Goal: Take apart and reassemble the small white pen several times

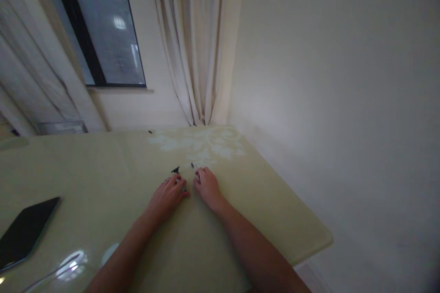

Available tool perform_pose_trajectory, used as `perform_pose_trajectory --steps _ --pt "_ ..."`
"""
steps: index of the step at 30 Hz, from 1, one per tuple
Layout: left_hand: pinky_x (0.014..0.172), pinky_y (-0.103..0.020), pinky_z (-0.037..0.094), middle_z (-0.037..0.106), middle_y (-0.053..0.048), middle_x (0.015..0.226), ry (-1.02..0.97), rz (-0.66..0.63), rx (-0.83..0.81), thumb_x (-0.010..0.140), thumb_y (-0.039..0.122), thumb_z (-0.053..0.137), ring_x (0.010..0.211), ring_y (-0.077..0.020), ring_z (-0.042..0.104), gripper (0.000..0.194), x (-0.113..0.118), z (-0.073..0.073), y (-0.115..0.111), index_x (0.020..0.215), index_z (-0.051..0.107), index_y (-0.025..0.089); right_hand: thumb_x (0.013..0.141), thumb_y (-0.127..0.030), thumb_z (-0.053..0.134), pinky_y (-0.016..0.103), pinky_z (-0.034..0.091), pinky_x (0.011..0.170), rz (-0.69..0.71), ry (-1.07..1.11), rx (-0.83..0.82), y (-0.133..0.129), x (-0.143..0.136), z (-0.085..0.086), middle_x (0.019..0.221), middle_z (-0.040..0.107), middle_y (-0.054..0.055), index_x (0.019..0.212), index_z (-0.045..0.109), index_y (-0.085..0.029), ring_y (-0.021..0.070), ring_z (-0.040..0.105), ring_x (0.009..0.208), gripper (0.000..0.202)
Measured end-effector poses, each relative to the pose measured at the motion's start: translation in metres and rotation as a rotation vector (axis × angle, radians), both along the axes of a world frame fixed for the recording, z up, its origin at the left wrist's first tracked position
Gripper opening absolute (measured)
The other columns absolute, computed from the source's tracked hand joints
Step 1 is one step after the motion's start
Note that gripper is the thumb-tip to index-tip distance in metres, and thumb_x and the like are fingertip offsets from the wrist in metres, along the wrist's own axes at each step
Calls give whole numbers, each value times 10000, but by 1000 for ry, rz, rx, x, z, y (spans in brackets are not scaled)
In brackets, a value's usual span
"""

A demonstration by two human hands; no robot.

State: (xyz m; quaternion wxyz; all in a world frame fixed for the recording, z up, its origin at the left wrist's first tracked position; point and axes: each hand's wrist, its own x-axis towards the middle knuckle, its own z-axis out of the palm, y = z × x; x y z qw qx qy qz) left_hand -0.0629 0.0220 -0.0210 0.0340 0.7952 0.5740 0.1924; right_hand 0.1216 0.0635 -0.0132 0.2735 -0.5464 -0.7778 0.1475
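Observation:
Near the middle of the pale green table (254, 206), my left hand (170, 192) is closed round a small object with a black T-shaped head (175, 170). The black head points away from me, and most of the body is covered by my fingers. Just to the right, my right hand (208, 186) pinches a slim whitish stick with a dark tip (193, 165). The dark tip points away and slightly left. A narrow gap separates the two hands, and both rest low over the tabletop.
A dark tablet-like slab (25, 231) lies at the left. A tiny black piece (150, 132) sits by the far edge. Behind the table hang curtains (192, 46) beside a window (103, 23); a plain wall (326, 78) borders the right side.

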Motion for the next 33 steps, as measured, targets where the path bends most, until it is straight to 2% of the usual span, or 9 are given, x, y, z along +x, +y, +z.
perform_pose_trajectory --steps 4,7,11,16,21,24,26,30,33 --pt "1064 -427 495 670 -130 1265 -108 -8 28 954 402 573 1181 -291 644 320 -10 5 3 1191 710 234 895 -255 672 318 484 964 121 19 -18 -12 7 -1 1184 658 124 1255 687 -162 240 641 1077 372" --pt "1054 -458 497 702 -133 1178 -100 96 46 959 448 525 1142 -316 649 377 -25 10 6 1191 724 227 892 -240 654 326 497 921 111 -3 -46 -19 4 2 1174 659 118 1277 672 -169 241 651 1031 392" --pt "1058 -486 487 705 -156 1194 -5 258 -14 851 468 627 1131 -350 645 441 -51 8 10 1184 738 201 911 -184 605 313 491 858 95 -31 -51 -25 -2 5 1115 672 98 1182 683 -185 219 654 956 283" --pt "924 -396 563 714 -140 1162 -211 204 -151 842 441 533 913 -265 713 445 -73 -1 16 1146 728 181 931 -216 629 282 492 833 165 -25 -59 -26 -4 7 1094 678 79 1100 694 -194 196 654 924 183" --pt "908 -394 566 721 -138 1144 -244 221 -134 804 477 535 909 -269 716 486 -85 1 18 1131 734 179 958 -263 631 286 505 832 193 -30 -47 -27 -5 7 1107 685 85 1098 705 -198 208 659 945 171" --pt "963 -432 538 726 -142 1121 -208 231 -35 823 500 545 955 -290 701 492 -78 6 16 1135 742 174 963 -291 634 292 508 822 177 -48 -33 -28 -7 5 1103 689 88 1105 713 -201 215 659 944 186" --pt "966 -441 531 730 -134 1079 -218 190 23 872 528 530 966 -294 691 492 -62 8 13 1143 742 175 962 -307 636 295 507 817 171 -62 -24 -28 -8 5 1102 691 88 1115 717 -206 216 658 943 201" --pt "920 -414 540 719 -116 1031 -222 42 5 958 526 493 984 -284 686 469 -23 5 4 1185 725 187 967 -345 634 309 506 846 206 -61 -12 -28 -6 4 1118 685 105 1170 711 -187 224 653 975 269" --pt "943 -434 523 703 -127 1059 -150 25 24 981 485 485 1013 -295 675 406 -9 2 -1 1100 744 196 959 -355 648 323 504 876 217 -49 -4 -27 -5 3 1124 680 110 1195 711 -175 232 643 1011 304"
